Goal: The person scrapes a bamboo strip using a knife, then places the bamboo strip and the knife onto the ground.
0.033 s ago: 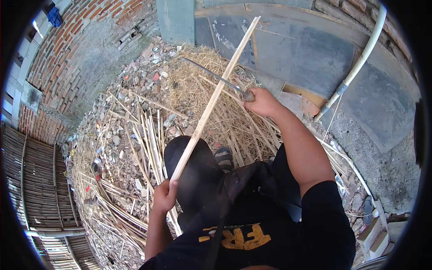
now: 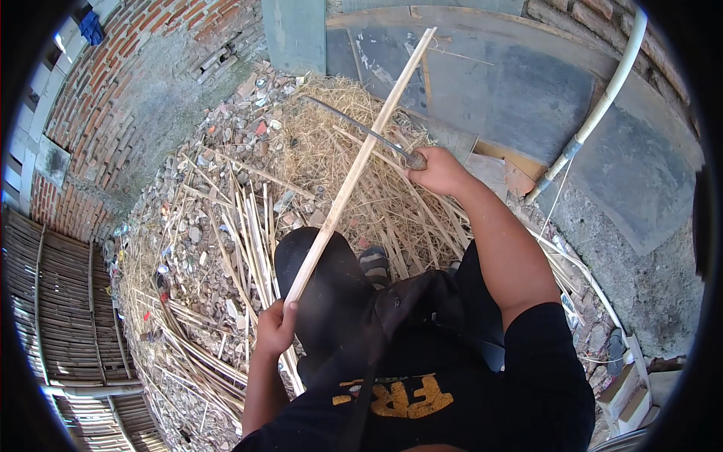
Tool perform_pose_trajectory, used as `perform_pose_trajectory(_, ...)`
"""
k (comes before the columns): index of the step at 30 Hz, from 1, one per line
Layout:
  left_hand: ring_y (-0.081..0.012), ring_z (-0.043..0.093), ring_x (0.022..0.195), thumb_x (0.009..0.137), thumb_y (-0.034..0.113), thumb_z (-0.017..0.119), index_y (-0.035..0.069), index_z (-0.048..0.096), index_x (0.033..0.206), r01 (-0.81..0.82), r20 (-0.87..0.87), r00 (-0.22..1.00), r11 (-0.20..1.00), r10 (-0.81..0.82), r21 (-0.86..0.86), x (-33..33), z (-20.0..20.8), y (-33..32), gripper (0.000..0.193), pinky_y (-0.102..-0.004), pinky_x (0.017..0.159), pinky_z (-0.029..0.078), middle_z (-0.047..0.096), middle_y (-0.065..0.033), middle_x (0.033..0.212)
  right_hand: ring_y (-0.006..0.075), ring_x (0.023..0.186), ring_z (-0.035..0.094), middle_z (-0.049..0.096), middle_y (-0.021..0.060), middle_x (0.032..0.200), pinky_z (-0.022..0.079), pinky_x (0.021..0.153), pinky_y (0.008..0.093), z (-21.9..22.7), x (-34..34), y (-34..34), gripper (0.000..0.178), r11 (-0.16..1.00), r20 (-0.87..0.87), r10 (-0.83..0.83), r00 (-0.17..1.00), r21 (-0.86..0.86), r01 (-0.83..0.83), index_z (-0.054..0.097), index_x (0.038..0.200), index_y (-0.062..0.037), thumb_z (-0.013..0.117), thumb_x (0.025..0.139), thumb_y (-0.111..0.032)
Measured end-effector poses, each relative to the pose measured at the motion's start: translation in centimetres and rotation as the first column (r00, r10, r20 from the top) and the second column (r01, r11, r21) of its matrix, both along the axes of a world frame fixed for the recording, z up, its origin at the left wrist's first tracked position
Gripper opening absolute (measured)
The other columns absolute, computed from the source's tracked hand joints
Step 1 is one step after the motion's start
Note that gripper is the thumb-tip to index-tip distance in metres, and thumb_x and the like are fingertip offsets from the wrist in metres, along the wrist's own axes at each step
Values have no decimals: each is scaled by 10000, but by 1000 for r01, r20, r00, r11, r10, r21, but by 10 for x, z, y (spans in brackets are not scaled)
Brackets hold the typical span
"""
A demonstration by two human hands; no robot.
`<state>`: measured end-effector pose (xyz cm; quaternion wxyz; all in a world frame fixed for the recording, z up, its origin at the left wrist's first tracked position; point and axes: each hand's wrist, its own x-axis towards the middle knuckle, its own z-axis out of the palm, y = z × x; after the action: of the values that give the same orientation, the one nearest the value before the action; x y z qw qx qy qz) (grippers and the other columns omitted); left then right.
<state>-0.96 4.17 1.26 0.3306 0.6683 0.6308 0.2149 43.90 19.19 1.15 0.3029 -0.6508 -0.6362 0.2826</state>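
A long pale bamboo strip [image 2: 350, 181] runs slantwise from my left hand [image 2: 277, 329] up to the far grey panels. The fingers of that hand are closed round its near end, beside my left knee. My right hand [image 2: 438, 172] grips the short handle of a long, thin-bladed knife [image 2: 354, 123]. Its dark blade points to the far left and crosses the strip in its upper half; whether the edge bites into the bamboo I cannot tell. Below the crossing lies a heap of straw-like shavings [image 2: 316, 139].
Split bamboo strips [image 2: 248, 226] lie left of my knee on rubble-strewn ground [image 2: 192, 233]. A brick wall [image 2: 113, 113] rises at the left, above a bamboo-slat panel [image 2: 64, 294]. Grey panels [image 2: 512, 90] stand at the far side. A white pipe [image 2: 602, 105] leans at the right.
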Motion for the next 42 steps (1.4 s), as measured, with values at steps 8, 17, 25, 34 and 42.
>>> perform_pose_trajectory(8, -122, 520, 586, 1013, 432, 584, -17, 632, 798, 23, -32, 999, 999, -22, 29, 1, 4, 0, 500, -341, 550, 432, 557, -69, 580, 334, 892, 697, 726, 224, 973, 526, 839, 403, 0, 0, 0, 471, 1000, 37, -2, 999, 14, 1, 686, 1188, -1, 761, 829, -295)
perform_pose_trajectory(17, -113, 514, 588, 1015, 423, 582, -12, 632, 797, 20, -11, 1000, 999, -20, 28, 1, 2, -1, 489, -335, 544, 426, 554, -55, 586, 358, 885, 689, 713, 191, 917, 529, 797, 434, 7, -1, -3, 344, 1000, 1, 2, 1000, 4, -2, 703, 1051, -33, 740, 801, -267)
perform_pose_trajectory(25, -107, 491, 584, 1018, 424, 580, 6, 600, 757, 27, -14, 1000, 999, -27, 32, 1, 0, 1, 493, -331, 539, 416, 531, -40, 580, 380, 863, 686, 710, 205, 881, 539, 803, 453, 30, -3, -11, 372, 999, 189, -29, 982, 41, 22, 704, 1093, -39, 730, 798, -265)
perform_pose_trajectory(34, -218, 571, 537, 1021, 398, 568, 1, 577, 762, 47, -141, 989, 993, -32, 105, 9, 4, -5, 474, -394, 533, 434, 561, -128, 576, 383, 926, 683, 721, 193, 952, 549, 839, 469, 45, 20, -19, 318, 990, 262, -139, 955, 37, 134, 718, 1060, -88, 687, 768, -212)
perform_pose_trajectory(42, -409, 600, 573, 1020, 397, 562, -5, 533, 748, 78, -308, 951, 984, -25, 163, 9, 2, -6, 486, -455, 544, 439, 556, -225, 599, 370, 930, 690, 713, 181, 931, 551, 836, 482, 57, -20, -34, 292, 998, 381, 33, 924, -69, -7, 723, 1029, -111, 677, 752, -194)
